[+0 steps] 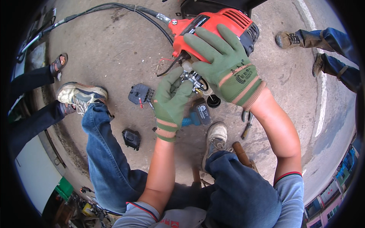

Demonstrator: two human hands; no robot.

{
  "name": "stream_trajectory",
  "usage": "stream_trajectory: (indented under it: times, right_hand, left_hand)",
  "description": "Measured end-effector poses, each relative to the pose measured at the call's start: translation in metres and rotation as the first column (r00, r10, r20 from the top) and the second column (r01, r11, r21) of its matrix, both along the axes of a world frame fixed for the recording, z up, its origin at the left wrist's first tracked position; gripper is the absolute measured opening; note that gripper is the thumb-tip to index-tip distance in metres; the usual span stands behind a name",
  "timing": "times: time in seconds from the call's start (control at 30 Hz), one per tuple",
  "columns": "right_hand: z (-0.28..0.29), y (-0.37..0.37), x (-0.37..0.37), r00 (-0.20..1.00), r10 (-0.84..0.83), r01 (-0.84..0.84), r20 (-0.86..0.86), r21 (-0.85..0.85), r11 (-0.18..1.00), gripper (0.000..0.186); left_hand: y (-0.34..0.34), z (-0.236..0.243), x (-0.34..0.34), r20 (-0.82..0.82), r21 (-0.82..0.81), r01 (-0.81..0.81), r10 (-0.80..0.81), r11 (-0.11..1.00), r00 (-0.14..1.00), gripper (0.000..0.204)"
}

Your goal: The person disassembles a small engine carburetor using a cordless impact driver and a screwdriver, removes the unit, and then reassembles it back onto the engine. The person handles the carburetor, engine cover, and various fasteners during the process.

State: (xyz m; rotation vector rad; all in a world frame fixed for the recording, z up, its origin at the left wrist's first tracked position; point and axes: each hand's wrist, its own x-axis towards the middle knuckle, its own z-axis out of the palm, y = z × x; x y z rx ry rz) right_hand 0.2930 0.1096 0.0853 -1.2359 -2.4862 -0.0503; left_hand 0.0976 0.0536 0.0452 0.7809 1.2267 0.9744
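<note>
A red brush-cutter engine (227,18) lies on the ground ahead of me, its shaft (149,12) running off to the far left. My right hand (224,62), in a green work glove, rests on the housing with the fingers spread. Pinched in my gloved left hand (171,98) is a small silver carburetor (194,80), close against the engine's near side. My left fingers cover part of it, so I cannot tell whether it is attached. Just below it, a round black cap (213,101) shows near my right wrist.
On the concrete lie a black plastic part (140,93), a black cover (131,138), a blue cordless tool (194,117) with its battery, and a screwdriver (247,127) beside pliers. My shoes (216,136) flank these. Other people's feet (59,62) stand at left and right.
</note>
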Motion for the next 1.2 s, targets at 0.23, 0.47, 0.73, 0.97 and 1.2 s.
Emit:
stream_trajectory:
  times: [0.23, 0.47, 0.73, 0.97, 1.2]
  right_hand:
    - [-0.004, -0.001, -0.002, 0.999, -0.011, 0.011, -0.030, 0.003, 1.000, 0.018]
    - [-0.003, -0.001, -0.005, 0.999, -0.030, 0.028, -0.037, -0.032, 0.999, 0.019]
    - [0.003, -0.004, -0.003, 0.999, -0.027, 0.026, -0.016, -0.095, 0.995, 0.024]
    - [0.001, -0.003, -0.002, 1.000, -0.005, 0.006, 0.018, -0.081, 0.997, 0.031]
    - [0.004, -0.003, 0.000, 0.999, 0.012, -0.016, -0.035, -0.109, 0.994, 0.057]
  left_hand:
    - [-0.005, -0.005, 0.004, 0.083, 0.044, -0.013, 0.009, 0.999, 0.996, 0.053]
    - [-0.009, -0.016, -0.002, 0.269, 0.054, 0.046, -0.059, 0.997, 0.961, 0.063]
    - [0.001, -0.010, 0.002, 0.210, 0.019, 0.068, -0.070, 0.998, 0.975, 0.066]
    - [0.003, -0.012, 0.014, 0.285, 0.003, 0.024, -0.024, 1.000, 0.958, 0.069]
    - [0.006, -0.017, 0.018, 0.280, -0.020, 0.031, -0.024, 0.999, 0.960, 0.070]
